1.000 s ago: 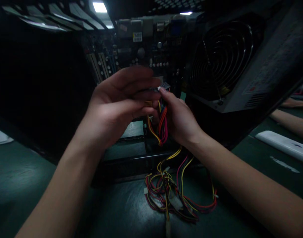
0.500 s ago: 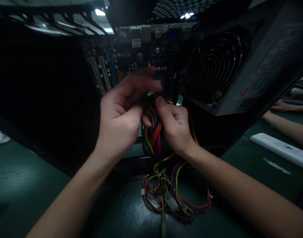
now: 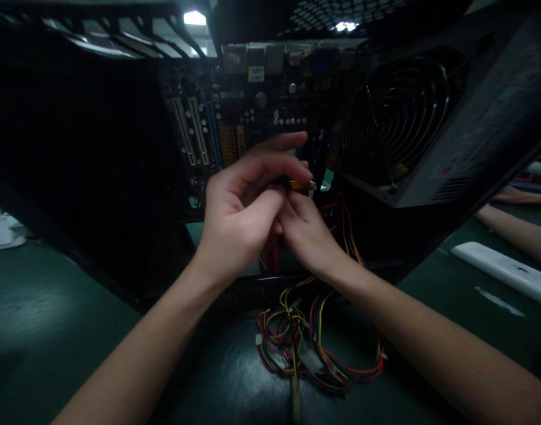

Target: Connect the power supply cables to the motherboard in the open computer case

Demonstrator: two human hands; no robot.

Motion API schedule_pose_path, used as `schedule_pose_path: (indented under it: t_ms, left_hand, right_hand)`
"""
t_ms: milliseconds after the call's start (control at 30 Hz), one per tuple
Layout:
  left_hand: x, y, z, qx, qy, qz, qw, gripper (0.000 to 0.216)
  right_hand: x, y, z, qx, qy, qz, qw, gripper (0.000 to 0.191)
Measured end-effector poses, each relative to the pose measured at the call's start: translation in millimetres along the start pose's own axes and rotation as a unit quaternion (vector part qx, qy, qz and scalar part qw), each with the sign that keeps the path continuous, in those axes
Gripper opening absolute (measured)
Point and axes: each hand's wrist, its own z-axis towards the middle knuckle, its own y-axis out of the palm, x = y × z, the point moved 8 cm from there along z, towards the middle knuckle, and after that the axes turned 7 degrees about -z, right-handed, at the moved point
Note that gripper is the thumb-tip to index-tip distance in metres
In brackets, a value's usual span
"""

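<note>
the connector (image 3: pixel 302 186), a small blocky plug with an orange-yellow face and a pale edge, sits in front of the motherboard (image 3: pixel 248 112), just left of the power supply (image 3: pixel 430 118). the left hand (image 3: pixel 241 212) has its thumb and forefinger pinched together on the connector's near end, the other fingers spread loosely above it. the right hand (image 3: pixel 303 233) comes in from below and touches the same plug; its fingertips are hidden behind the left hand, so whether they are clamped or loose cannot be told. thin, glossy red, yellow and orange wires (image 3: pixel 274 254) run down from the connector between the two palms

below the connector, on the dark green table (image 3: pixel 53 319), lies a loose tangle of cables (image 3: pixel 310 348) in red, yellow and black, with small white plastic plugs among the loops. behind the connector the motherboard stands upright, studded with round capacitors, long pale slots and an orange ribbed heatsink. right of the connector the power supply is a grey metal box, tilted, with a round wire fan grille of concentric rings. the black case frame (image 3: pixel 97 147) walls off the space left of the connector. far right of the connector another person's forearm (image 3: pixel 514 227) rests on the table beside a flat white slab (image 3: pixel 503 265). far left of it lies something white and crumpled (image 3: pixel 0 227), too dim to identify
</note>
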Motion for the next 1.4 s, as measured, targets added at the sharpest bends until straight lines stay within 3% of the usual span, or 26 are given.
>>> schedule_pose_path:
  t_ms: [133,300,367,433,533,700,833,1133,1400]
  left_hand:
    - [15,3,-4,-0.029,0.034,0.017,0.999,0.028]
    - [36,-26,1,0.021,0.105,0.158,0.982,0.033]
    - [34,-28,6,-0.023,0.119,0.249,0.961,0.039]
    - [22,-20,7,-0.116,0.098,0.296,0.943,0.041]
    - [9,-10,3,-0.202,0.072,0.294,0.932,0.034]
    - [9,-6,1,-0.184,0.083,0.308,0.930,0.020]
    - [12,-8,3,-0.173,0.093,0.318,0.928,0.023]
    - [10,3,-23,-0.327,0.150,0.297,0.885,0.040]
    - [4,-1,-7,-0.283,0.088,0.385,0.874,0.031]
  right_hand:
    - [1,-1,0,-0.001,0.018,0.012,1.000,0.046]
    - [5,-13,5,0.076,0.063,0.106,0.989,0.046]
    - [7,-15,5,0.086,0.084,0.141,0.983,0.047]
    - [8,-17,5,0.089,0.098,0.155,0.979,0.049]
    - [10,-20,3,0.097,0.116,0.153,0.977,0.049]
    - [15,-20,4,0.105,0.122,0.151,0.975,0.047]
    - [16,-20,6,0.106,0.101,0.135,0.980,0.046]
    - [25,-36,9,0.128,0.141,0.164,0.968,0.044]
    - [28,-33,8,0.122,0.153,0.182,0.963,0.048]
